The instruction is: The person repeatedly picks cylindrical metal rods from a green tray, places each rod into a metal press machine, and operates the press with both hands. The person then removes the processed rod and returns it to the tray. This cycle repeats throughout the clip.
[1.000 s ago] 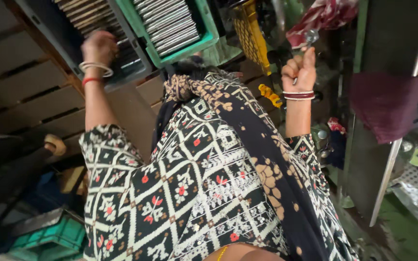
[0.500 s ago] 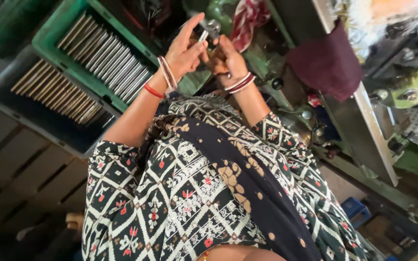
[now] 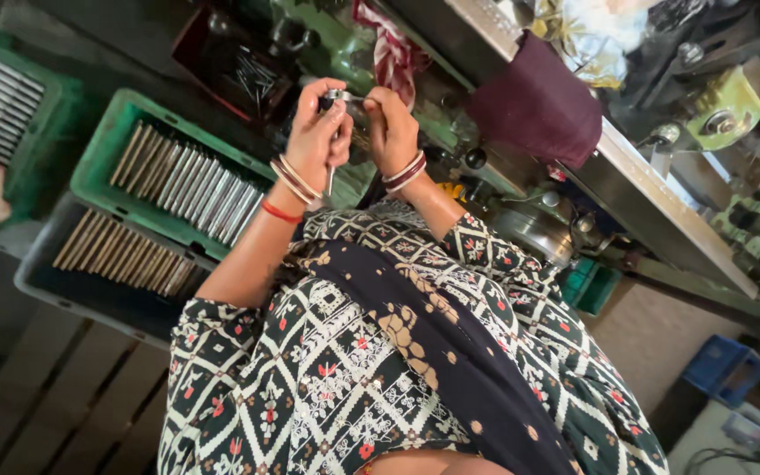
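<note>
Green metal machine body [image 3: 327, 35] fills the space ahead of you, with a steel worktop [image 3: 661, 211] edge running off to your right and a maroon cloth [image 3: 534, 105] draped on it. To your left sit 2 crates: a green crate [image 3: 103, 149] and a grey crate [image 3: 37, 273], both full of metal rods [image 3: 186, 180]. Your left hand [image 3: 314, 141] and right hand [image 3: 390, 130] are closed together around a small metal part [image 3: 338, 95], raised in front of the machine.

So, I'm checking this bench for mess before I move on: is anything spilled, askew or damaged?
Nothing stands out. The metal rods lie in neat rows in the green crate and the grey crate, and both hands, left hand and right hand, hold a small metal part.
</note>
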{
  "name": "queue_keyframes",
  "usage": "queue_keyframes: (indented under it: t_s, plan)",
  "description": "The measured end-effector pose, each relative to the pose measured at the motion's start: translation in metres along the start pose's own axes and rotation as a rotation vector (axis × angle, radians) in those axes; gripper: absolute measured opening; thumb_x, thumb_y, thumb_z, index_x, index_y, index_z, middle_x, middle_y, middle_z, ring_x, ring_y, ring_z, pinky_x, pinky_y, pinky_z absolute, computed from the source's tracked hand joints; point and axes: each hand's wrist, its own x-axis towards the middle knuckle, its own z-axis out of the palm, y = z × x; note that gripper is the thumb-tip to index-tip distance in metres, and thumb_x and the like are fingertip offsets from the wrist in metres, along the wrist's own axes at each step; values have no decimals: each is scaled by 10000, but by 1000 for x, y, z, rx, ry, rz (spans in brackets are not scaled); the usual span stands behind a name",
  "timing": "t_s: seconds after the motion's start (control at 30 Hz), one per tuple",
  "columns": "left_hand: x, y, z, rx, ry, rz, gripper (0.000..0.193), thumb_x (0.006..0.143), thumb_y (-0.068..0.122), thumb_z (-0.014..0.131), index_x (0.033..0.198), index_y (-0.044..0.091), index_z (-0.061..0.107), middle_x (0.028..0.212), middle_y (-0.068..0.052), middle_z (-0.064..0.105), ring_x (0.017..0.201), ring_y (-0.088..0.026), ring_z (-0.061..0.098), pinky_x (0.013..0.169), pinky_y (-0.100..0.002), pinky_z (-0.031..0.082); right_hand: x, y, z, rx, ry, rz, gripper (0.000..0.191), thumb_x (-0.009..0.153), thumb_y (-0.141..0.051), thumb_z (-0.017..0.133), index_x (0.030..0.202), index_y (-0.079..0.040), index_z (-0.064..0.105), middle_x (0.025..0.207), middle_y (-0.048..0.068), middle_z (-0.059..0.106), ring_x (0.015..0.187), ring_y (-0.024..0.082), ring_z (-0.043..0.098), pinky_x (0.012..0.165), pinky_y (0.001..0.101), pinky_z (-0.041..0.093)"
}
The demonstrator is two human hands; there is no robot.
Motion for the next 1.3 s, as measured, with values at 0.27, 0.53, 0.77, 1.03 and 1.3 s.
queue_keyframes:
  t_s: [0.27,0.53,0.77,1.03,1.3]
  plan:
    - [10,40,5,1619,-115,1258,520,1006,482,737,1289,56,641,758,-76,608,606,-252,584,546,-368,478,7,-26,-42,1134,-534,1074,273,1103,-403,456,915,-207,493,610,-65,340,448,71,256,386,242,183]
    - [24,49,56,1513,-119,1303,310,730,253,772,592,161,511,589,-62,520,539,-283,521,516,-427,408,-4,-32,-63,848,-761,1160,502,1047,-618,318,829,-198,485,538,-51,321,422,114,290,394,301,265]
    - [-1,51,82,1561,-627,1245,244,830,191,756,709,134,552,632,-30,515,595,-237,558,556,-389,437,-41,8,-87,974,-1030,1295,624,1065,-691,279,816,-166,506,579,-58,312,449,95,257,420,277,243]
    - [1,60,124,1558,-573,1093,362,930,256,800,739,123,524,702,-59,510,654,-266,567,610,-401,458,-46,20,-110,1049,-423,1214,263,1049,-391,528,1003,-144,605,614,-110,360,450,35,291,388,220,228]
    - [66,72,248,1325,-645,1222,544,904,288,876,614,95,457,609,-107,471,557,-319,492,511,-421,367,-31,-30,-318,543,-274,418,116,1062,-184,580,1034,-77,615,741,-72,536,561,17,438,474,192,370]
